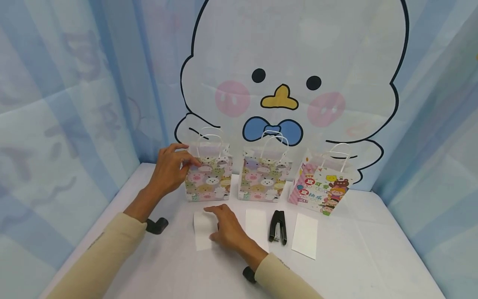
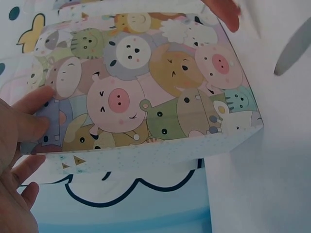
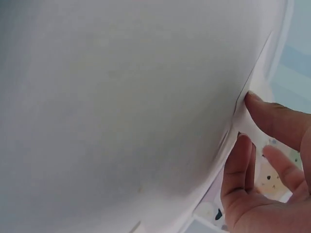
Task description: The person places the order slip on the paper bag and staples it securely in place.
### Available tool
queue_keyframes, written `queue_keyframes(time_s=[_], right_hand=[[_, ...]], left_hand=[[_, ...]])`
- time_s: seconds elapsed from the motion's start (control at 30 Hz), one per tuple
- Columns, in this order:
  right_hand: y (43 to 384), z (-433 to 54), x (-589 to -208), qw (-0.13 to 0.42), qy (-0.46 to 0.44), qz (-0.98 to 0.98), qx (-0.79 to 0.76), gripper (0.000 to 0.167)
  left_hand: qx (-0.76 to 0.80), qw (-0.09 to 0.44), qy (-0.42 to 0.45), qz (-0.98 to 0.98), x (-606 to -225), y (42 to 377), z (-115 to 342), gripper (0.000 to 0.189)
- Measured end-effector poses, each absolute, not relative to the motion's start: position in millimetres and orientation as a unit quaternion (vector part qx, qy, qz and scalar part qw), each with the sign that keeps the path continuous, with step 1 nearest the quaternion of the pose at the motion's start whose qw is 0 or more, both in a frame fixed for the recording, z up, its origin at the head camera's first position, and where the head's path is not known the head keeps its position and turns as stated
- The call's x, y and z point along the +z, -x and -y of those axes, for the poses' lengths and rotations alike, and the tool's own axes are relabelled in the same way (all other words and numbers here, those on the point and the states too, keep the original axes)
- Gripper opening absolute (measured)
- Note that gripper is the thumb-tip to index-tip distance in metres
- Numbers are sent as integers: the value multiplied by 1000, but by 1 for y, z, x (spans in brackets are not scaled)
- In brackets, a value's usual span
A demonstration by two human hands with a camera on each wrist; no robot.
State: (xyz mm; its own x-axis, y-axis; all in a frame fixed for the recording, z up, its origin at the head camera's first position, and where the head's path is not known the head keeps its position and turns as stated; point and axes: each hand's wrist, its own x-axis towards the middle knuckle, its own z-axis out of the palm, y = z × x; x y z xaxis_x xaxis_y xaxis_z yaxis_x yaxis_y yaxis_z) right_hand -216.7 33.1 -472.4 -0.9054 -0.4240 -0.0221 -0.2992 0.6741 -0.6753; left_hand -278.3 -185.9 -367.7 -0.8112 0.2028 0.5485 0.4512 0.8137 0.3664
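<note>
My left hand (image 1: pixel 172 168) grips the upper left edge of the leftmost paper gift bag (image 1: pixel 208 182). In the left wrist view, fingers (image 2: pixel 36 109) lie on the bag's animal-face front while others are at its side. In front of that bag, my right hand (image 1: pixel 229 228) is at a white paper slip (image 1: pixel 203 243) whose far end bends up off the table. The right wrist view shows the thumb (image 3: pixel 272 114) and a curled finger (image 3: pixel 238 167) at the slip's raised edge. Part of the slip is hidden behind the right hand.
A matching animal-print bag (image 1: pixel 263 180) and a pink-and-white bag (image 1: pixel 321 189) stand to the right. In front lie a second paper slip (image 1: pixel 255 220), a black stapler (image 1: pixel 277 227) and a third slip (image 1: pixel 305 236). A printed curtain (image 1: pixel 284 41) hangs behind the white table (image 1: pixel 358 257).
</note>
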Motion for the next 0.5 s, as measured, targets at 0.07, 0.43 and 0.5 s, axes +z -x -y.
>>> queue_keyframes(time_s=[0.07, 0.43, 0.5], right_hand=[[216, -32, -472, 90, 186, -908, -365, 75], [218, -38, -467, 121, 128, -881, -440, 62], [219, -38, -467, 130, 114, -872, -457, 60]], left_hand=[[-249, 250, 177, 919, -368, 279, 186, 23], [-246, 250, 182, 919, -367, 278, 186, 25], [-245, 248, 179, 920, -367, 277, 186, 24]])
